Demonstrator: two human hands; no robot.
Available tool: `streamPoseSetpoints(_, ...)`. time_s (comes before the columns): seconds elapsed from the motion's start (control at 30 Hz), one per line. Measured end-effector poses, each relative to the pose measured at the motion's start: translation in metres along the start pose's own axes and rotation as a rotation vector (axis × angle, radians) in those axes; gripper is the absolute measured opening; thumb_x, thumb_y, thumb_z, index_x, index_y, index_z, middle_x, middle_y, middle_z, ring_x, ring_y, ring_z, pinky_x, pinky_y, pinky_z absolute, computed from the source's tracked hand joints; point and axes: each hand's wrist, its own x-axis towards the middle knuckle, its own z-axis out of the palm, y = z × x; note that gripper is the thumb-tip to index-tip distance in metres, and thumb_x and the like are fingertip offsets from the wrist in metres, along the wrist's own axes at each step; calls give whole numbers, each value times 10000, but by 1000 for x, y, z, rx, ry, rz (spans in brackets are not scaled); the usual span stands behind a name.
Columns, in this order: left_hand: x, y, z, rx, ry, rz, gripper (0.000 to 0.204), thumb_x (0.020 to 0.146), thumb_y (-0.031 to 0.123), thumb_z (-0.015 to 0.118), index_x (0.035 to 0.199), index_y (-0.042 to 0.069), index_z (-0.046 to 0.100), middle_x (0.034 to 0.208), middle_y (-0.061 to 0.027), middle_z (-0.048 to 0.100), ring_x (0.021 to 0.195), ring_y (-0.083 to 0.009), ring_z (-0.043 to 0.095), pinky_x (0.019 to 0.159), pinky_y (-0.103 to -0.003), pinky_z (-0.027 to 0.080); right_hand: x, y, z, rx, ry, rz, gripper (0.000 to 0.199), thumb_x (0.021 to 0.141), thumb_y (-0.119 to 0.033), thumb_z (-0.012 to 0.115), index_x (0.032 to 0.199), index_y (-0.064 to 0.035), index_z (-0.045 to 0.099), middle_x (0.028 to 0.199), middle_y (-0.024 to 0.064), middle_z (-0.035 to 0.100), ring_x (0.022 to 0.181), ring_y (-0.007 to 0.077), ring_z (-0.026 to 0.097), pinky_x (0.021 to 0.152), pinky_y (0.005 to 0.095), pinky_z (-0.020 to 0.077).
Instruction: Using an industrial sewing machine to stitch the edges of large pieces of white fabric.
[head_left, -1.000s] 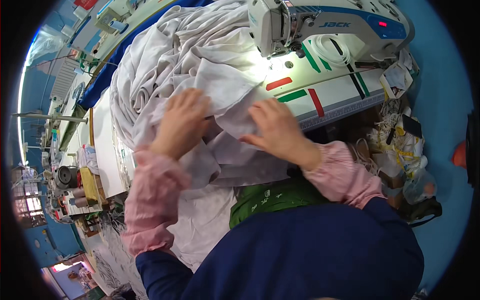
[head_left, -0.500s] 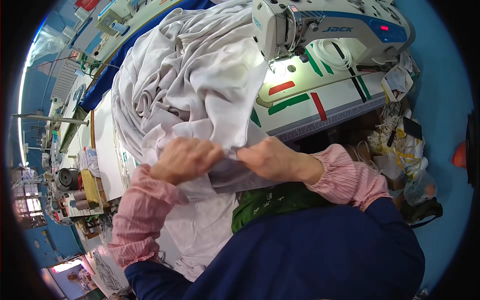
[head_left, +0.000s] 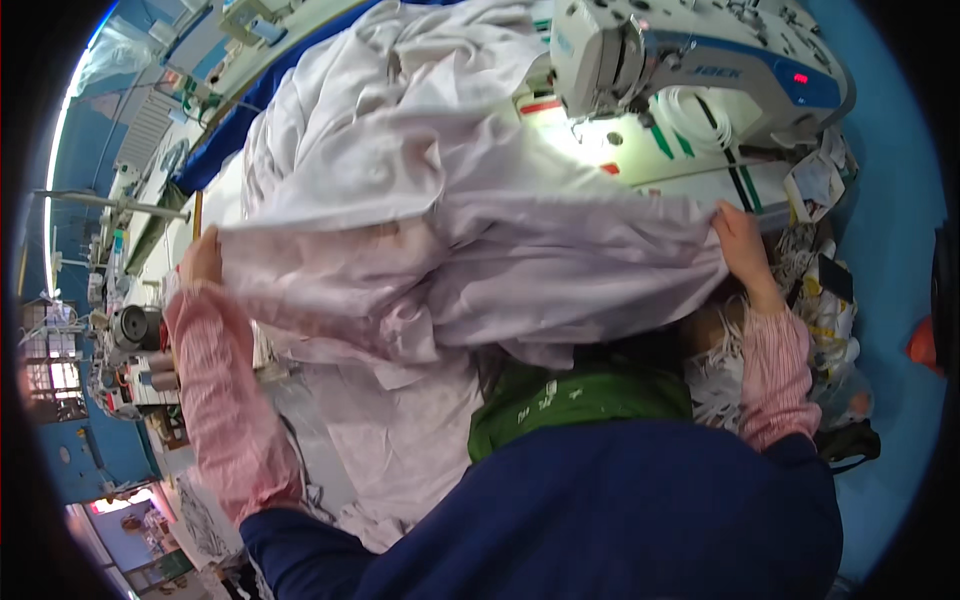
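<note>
A large pale grey-white fabric (head_left: 560,265) is stretched wide between my two hands, its upper edge pulled nearly straight. My left hand (head_left: 203,258) grips the edge at the far left, fingers partly hidden by the cloth. At the right, my right hand (head_left: 738,240) pinches the other end of that edge, thumb and fingers closed. Folds gather in the middle of the cloth and hang toward my lap. More of the same fabric lies heaped behind it on the sewing table, up to the sewing machine (head_left: 610,70).
The machine's lamp lights its white bed, marked with green, red and black tape strips. A coil of white tape (head_left: 695,118) lies beside the machine arm. Scraps and bags crowd the right side below the table. Other machines and thread cones stand at the left.
My hands were close together at the middle, gripping the fabric. They have moved far apart to left and right, spreading the cloth between them. The view has shifted slightly.
</note>
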Motion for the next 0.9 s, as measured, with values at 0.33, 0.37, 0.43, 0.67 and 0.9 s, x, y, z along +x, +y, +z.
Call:
streamPoseSetpoints(0.33, -67, 311, -136, -479, 260, 837, 502, 784, 261, 752, 1222, 67, 603, 1293, -175, 556, 1256, -331, 487, 1030, -419, 398, 5, -186, 73, 150, 133, -554, 534, 788, -187, 737, 1245, 6, 538, 1241, 176, 528, 1191, 356, 493, 1031, 424, 401)
streamPoseSetpoints(0.37, -70, 329, -136, -480, 294, 826, 350, 802, 210, 708, 1113, 66, 637, 1204, -133, 597, 1174, -293, 537, 969, -402, 427, 9, -207, 89, 126, 185, -571, 518, 785, -206, 754, 1216, 6, 560, 1209, 168, 550, 1163, 348, 510, 1014, 426, 409)
streamPoseSetpoints(0.43, -65, 334, -127, -440, 326, 799, 270, 807, 186, 685, 1047, 69, 643, 1134, -106, 613, 1115, -270, 559, 935, -389, 437, 18, -218, 109, 119, 102, -517, 474, 783, -224, 762, 1160, 7, 593, 1164, 152, 572, 1128, 336, 526, 993, 432, 414)
streamPoseSetpoints(0.67, -66, 357, -137, -648, 341, 687, 85, 823, 129, 638, 872, 83, 586, 824, -58, 602, 743, -265, 632, 668, -396, 499, 39, -228, 125, 422, 148, -463, 174, 836, -111, 689, 957, 3, 639, 878, 210, 617, 797, 390, 601, 722, 426, 490)
streamPoseSetpoints(0.9, -63, 321, -164, -347, 147, 1247, 187, 798, 79, 635, 979, 85, 587, 800, -68, 595, 701, -266, 661, 617, -382, 545, 16, -205, 81, 391, -116, -682, 84, 869, -69, 594, 826, -21, 539, 695, 199, 558, 596, 411, 557, 550, 458, 444)
